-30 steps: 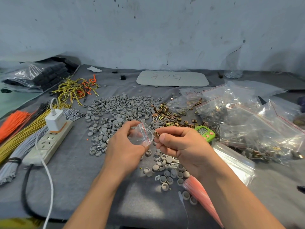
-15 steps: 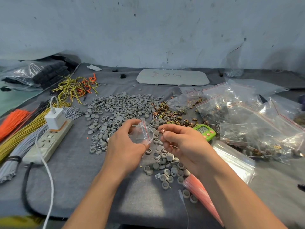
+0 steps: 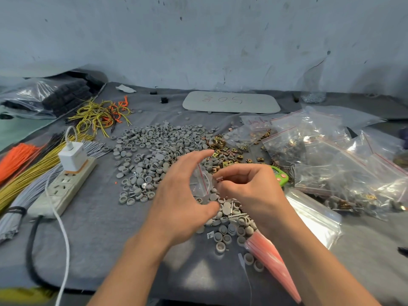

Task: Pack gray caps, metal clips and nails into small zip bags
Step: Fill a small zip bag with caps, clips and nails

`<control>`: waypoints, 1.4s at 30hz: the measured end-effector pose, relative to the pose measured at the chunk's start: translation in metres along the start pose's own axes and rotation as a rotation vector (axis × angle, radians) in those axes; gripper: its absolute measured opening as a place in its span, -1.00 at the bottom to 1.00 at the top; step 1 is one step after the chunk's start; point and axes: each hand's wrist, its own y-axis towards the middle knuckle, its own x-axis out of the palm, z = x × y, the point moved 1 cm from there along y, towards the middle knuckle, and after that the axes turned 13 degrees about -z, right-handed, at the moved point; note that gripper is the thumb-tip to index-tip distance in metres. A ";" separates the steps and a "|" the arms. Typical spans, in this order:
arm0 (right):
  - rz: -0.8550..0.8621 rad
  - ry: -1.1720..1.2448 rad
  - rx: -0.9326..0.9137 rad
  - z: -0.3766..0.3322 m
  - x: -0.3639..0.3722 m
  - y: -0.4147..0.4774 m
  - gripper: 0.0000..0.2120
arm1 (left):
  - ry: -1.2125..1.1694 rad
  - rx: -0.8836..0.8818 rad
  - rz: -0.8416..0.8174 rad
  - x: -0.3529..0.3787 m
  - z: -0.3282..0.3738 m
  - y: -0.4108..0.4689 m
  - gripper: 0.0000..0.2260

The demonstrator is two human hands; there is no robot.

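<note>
Head view: my left hand (image 3: 183,195) has loosened since a moment ago. The fingers that were curled close round the small zip bag (image 3: 200,184) are now spread wide, forefinger arched over it and thumb low beneath. The bag stands between them with its red-lined mouth turned toward my right hand (image 3: 249,188). Whether my left fingers actually pinch it I cannot tell, as the palm hides the contact.

My right hand has come in closer and pinches a coppery metal clip (image 3: 219,178) between thumb and forefinger, right at the bag's mouth. I judge the clip is about to drop in. I can make out little inside the bag, so I reckon this one is only begun.

The gray caps (image 3: 154,146) lie heaped beyond my hands, with loose clips (image 3: 225,151) beside them. A few nails (image 3: 237,215) lie among the caps under my right hand.
</note>
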 end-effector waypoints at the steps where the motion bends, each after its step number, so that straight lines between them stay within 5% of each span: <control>1: 0.010 -0.017 -0.011 -0.001 -0.001 -0.001 -0.72 | -0.046 0.050 0.045 0.000 0.005 -0.001 -0.33; 5: 0.031 -0.074 -0.044 -0.005 -0.002 -0.005 -0.70 | -0.226 0.092 0.138 0.000 0.012 -0.003 -0.74; 9: 0.034 -0.211 -0.057 -0.008 -0.001 -0.012 -0.66 | -0.357 0.073 0.071 0.002 0.008 0.000 -0.85; 16: 0.069 0.069 -0.155 -0.014 -0.003 -0.012 -0.71 | -0.503 0.023 0.142 -0.002 0.005 0.000 -0.71; 36: 0.037 0.030 -0.125 -0.013 -0.001 -0.011 -0.75 | -0.288 0.028 0.260 -0.003 0.006 -0.006 -0.77; 39: 0.139 0.041 -0.011 -0.002 -0.003 -0.005 -0.82 | -0.232 -0.072 0.215 -0.009 -0.001 -0.002 -0.51; 42: 0.198 -0.004 0.093 0.007 -0.006 0.000 -0.83 | -0.069 -0.170 -0.112 -0.016 -0.014 0.000 -0.01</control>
